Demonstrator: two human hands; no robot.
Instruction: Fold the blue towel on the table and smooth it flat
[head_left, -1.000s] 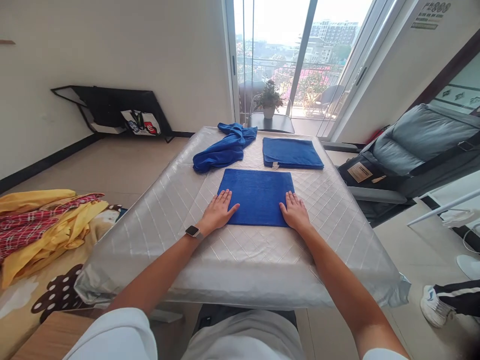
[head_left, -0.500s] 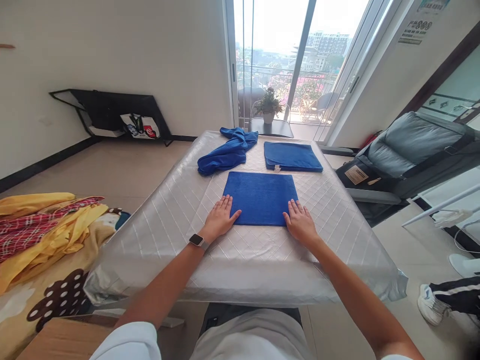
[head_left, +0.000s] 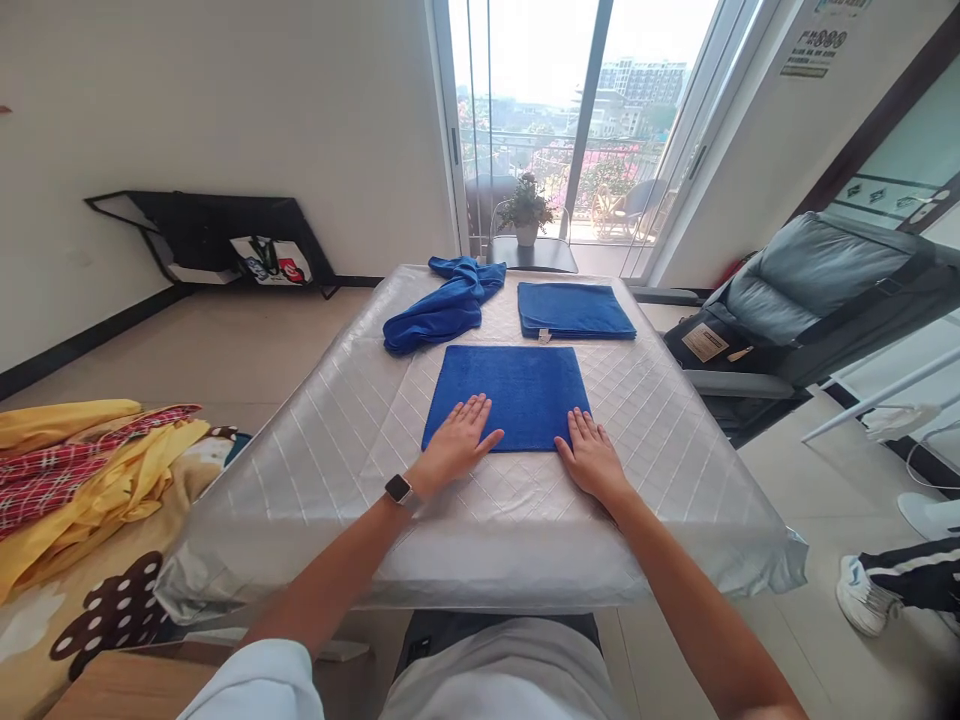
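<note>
A blue towel [head_left: 517,390], folded into a flat rectangle, lies on the silver quilted tablecloth [head_left: 487,550]. My left hand [head_left: 459,440] rests flat on its lower left part, fingers stretched out, a watch on the wrist. On the towel's lower right corner lies my right hand [head_left: 592,450], also flat with fingers extended. Neither hand grips anything. Behind, at the right, sits a folded stack of blue towels [head_left: 577,308] with a white tag at its front edge. A crumpled blue towel [head_left: 446,305] lies at the back left.
A potted plant [head_left: 526,205] stands on a chair by the sliding glass door. At right is a grey recliner [head_left: 810,290] with a black bag; a person's white shoe [head_left: 862,597] shows below. Yellow and red plaid cloths [head_left: 90,460] lie at left, above a wooden box [head_left: 142,685].
My left hand has slid inward from the towel's left edge onto its surface. My right hand stays at the right corner, slightly lower. The view has shifted a little.
</note>
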